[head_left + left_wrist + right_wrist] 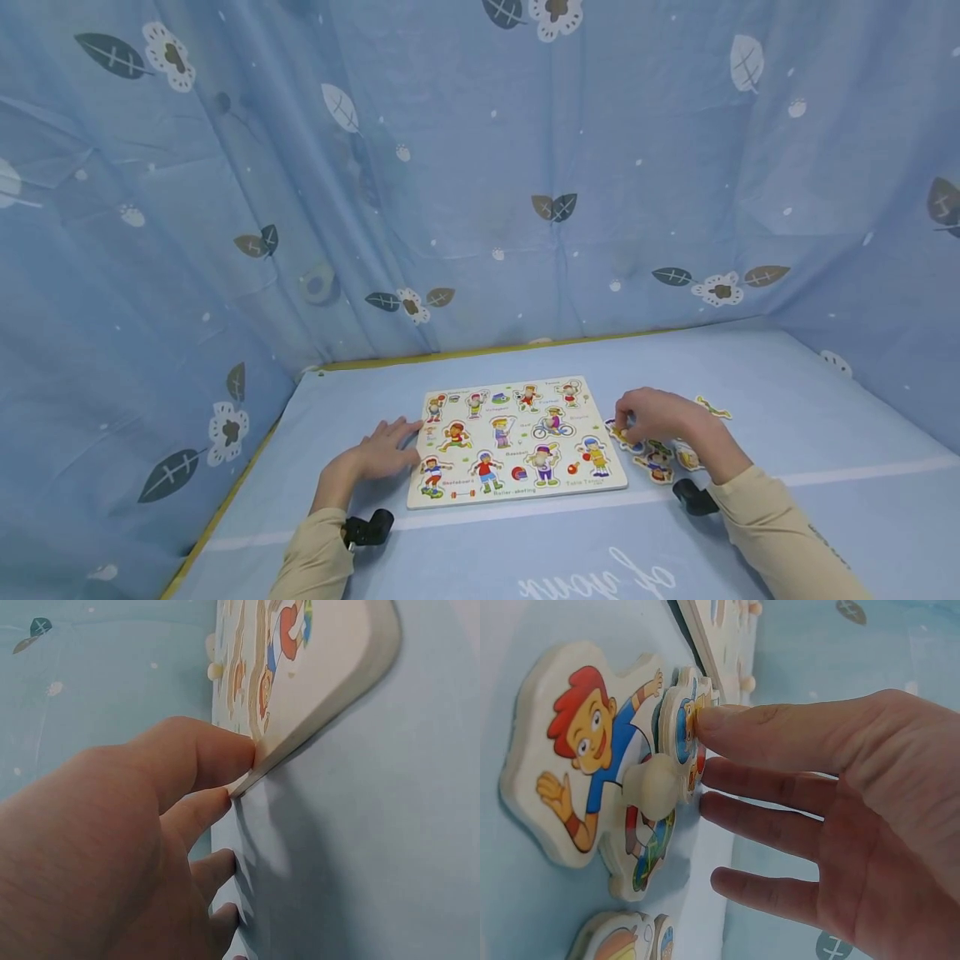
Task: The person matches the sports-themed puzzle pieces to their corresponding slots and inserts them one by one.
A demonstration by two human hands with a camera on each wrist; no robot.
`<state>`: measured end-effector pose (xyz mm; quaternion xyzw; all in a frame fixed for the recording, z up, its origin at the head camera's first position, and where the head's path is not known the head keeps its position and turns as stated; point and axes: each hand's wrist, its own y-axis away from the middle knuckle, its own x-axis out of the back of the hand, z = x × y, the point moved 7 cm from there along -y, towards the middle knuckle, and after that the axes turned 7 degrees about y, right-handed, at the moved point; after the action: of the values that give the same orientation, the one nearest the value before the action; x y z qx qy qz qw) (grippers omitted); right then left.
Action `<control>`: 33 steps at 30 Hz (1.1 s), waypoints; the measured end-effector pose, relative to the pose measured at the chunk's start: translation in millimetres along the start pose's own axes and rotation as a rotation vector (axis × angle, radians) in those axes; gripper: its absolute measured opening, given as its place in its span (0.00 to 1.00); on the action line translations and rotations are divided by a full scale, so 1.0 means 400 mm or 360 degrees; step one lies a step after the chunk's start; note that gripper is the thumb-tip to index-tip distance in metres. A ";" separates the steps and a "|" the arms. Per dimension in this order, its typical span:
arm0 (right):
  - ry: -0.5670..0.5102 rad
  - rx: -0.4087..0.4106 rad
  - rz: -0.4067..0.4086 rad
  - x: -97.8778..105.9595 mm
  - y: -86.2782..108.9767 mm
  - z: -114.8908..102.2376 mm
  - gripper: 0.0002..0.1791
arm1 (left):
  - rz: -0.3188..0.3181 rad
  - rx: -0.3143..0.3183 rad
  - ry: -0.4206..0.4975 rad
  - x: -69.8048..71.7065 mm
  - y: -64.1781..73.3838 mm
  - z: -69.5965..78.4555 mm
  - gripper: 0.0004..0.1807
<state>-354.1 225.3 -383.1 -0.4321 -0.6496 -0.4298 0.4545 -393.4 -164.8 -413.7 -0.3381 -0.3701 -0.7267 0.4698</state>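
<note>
A white wooden puzzle board (480, 425) with knobbed sports figures lies on the table. My left hand (386, 450) rests at its left edge, fingers spread; in the left wrist view, the thumb and a fingertip touch the rim (337, 682). My right hand (660, 414) is just beyond the board's right side, over a loose puzzle piece (681, 727) with a blue-topped figure. The right thumb presses on this piece, and the index finger is hidden behind the thumb. Close by lies a red-haired boy puzzle piece (592, 750), near a round wooden knob (658, 786).
Several more loose pieces lie right of the board, including a figure piece (657, 467), a yellowish one (686, 456) and a green one (714, 408). A pale blue cloth (555, 542) covers the table. Blue patterned curtains (450, 167) hang behind and at the sides.
</note>
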 end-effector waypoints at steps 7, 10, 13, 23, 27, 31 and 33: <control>-0.0045 -0.0028 0.0014 0.013 0.007 0.003 0.05 | -0.0001 0.0004 -0.0004 0.001 0.000 -0.001 0.37; -0.0054 -0.0042 0.0024 0.019 0.008 0.005 0.04 | -0.0008 0.0001 0.0015 0.001 -0.001 -0.001 0.37; -0.0036 -0.0027 0.0057 0.027 0.009 0.004 0.03 | -0.0006 -0.0006 0.0010 0.000 -0.002 -0.003 0.37; -0.0011 0.0003 0.0148 0.043 0.011 -0.004 0.06 | 0.0013 -0.0012 -0.0025 -0.001 -0.008 -0.005 0.37; -0.0053 -0.0009 0.0143 0.042 0.008 -0.008 0.07 | 0.0013 -0.0016 -0.0017 0.001 -0.005 -0.002 0.37; -0.0100 0.0014 0.0161 0.045 0.004 -0.011 0.05 | 0.0016 -0.0009 -0.0022 0.000 -0.007 -0.005 0.37; -0.0097 0.0032 0.0174 0.047 0.003 -0.013 0.04 | 0.0019 -0.0008 -0.0028 -0.002 -0.009 -0.007 0.37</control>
<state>-355.7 223.8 -363.5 -0.4753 -0.6427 -0.3844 0.4618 -397.1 -165.9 -416.5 -0.3477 -0.3703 -0.7218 0.4701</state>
